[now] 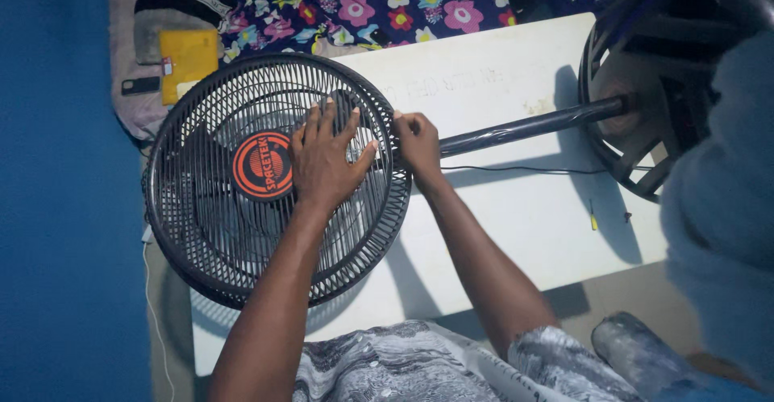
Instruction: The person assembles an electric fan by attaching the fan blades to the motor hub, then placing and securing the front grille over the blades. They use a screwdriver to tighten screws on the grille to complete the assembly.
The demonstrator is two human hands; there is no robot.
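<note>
Fan is lying flat on a white table, its round black grille facing up and filling the left half of the table, hanging a little past the left and near edges. Its long axis is running from the grille on the left, along the dark pole, to the round base at the upper right, so the whole thing is stretching across in front of the person, slanting slightly away toward the right.

Left hand is resting on the grille with fingers spread wide, palm pressing down just right of the orange centre badge. Right hand is sitting at the right rim of the grille, near where the pole is meeting the head; its fingers are curling over the rim, but whether they are gripping it or something small there is not clear. Both hands are working at the grille end, with the base well apart from either; the right hand is the nearer one to the pole.

A thin cord is running along the table beside the pole. A small yellow-handled tool is lying near the table's right side, well apart from both hands. The base is partly cut off by the top edge and partly covered by a blurred pale shape at the right. The blades under the grille are hard to make out
</note>
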